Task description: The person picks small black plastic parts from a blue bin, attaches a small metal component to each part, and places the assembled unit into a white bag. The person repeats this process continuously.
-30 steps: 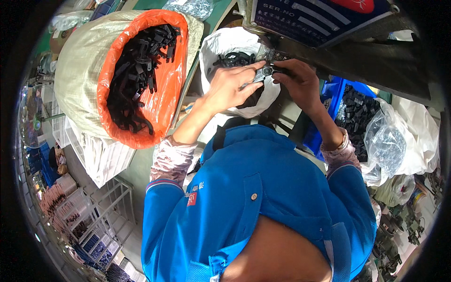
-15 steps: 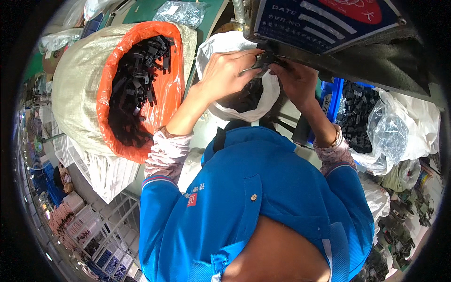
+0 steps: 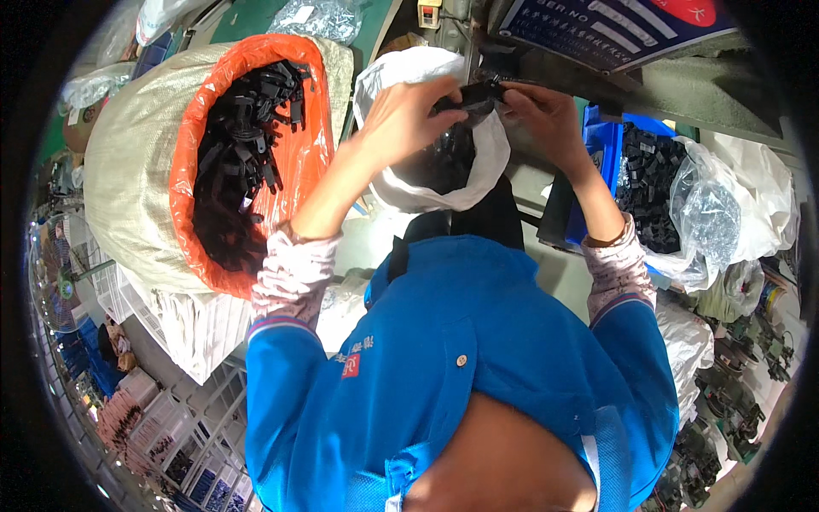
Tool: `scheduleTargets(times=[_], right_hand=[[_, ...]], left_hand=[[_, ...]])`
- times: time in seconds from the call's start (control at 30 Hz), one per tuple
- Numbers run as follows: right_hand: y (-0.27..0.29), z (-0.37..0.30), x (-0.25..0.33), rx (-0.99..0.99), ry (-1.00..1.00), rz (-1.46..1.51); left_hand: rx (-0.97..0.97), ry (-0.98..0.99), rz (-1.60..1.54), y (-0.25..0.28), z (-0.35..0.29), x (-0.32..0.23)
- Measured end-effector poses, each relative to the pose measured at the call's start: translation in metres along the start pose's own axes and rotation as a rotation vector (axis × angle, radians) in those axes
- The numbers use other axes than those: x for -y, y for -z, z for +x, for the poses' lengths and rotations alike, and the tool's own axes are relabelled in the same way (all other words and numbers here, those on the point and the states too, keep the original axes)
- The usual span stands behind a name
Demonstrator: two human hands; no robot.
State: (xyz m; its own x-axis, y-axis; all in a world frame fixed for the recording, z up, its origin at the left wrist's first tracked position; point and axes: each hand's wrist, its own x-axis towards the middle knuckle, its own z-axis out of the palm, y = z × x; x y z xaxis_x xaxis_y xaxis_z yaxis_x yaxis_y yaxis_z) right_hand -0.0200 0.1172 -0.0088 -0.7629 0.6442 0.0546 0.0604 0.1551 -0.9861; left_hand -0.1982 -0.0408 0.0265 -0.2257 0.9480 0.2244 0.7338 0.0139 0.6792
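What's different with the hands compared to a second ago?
Both hands, left hand and right hand, have moved up under the machine's edge, still holding the small black part between them. The orange-lined sack and white bag stayed put.

Both hands now sit higher than a second ago, raised from above the white bag [image 3: 401, 183] up to the machine edge [image 3: 546, 72]. Left hand [image 3: 408, 115] and right hand [image 3: 546, 119] press the small black part [image 3: 473, 96] against it, closer together.
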Motion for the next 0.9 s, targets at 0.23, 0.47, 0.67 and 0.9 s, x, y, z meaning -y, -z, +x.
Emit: scheduleTargets(times=[0.23, 0.47, 0.67, 0.9], right_hand=[[0.030, 0.066, -0.105, 0.124, 0.159, -0.898], [0.017, 0.086, -0.122, 0.184, 0.137, -1.170], [0.043, 0.087, -0.174, -0.033, 0.441, -0.976], [0.044, 0.090, -0.165, -0.187, 0.042, -0.568]], left_hand=[[0.006, -0.029, 0.006, -0.002, 0.000, -0.005], [-0.019, -0.030, 0.008, -0.002, -0.005, -0.002], [0.029, 0.046, -0.011, -0.010, -0.004, 0.003], [-0.288, -0.241, 0.180, -0.030, -0.027, 0.007]])
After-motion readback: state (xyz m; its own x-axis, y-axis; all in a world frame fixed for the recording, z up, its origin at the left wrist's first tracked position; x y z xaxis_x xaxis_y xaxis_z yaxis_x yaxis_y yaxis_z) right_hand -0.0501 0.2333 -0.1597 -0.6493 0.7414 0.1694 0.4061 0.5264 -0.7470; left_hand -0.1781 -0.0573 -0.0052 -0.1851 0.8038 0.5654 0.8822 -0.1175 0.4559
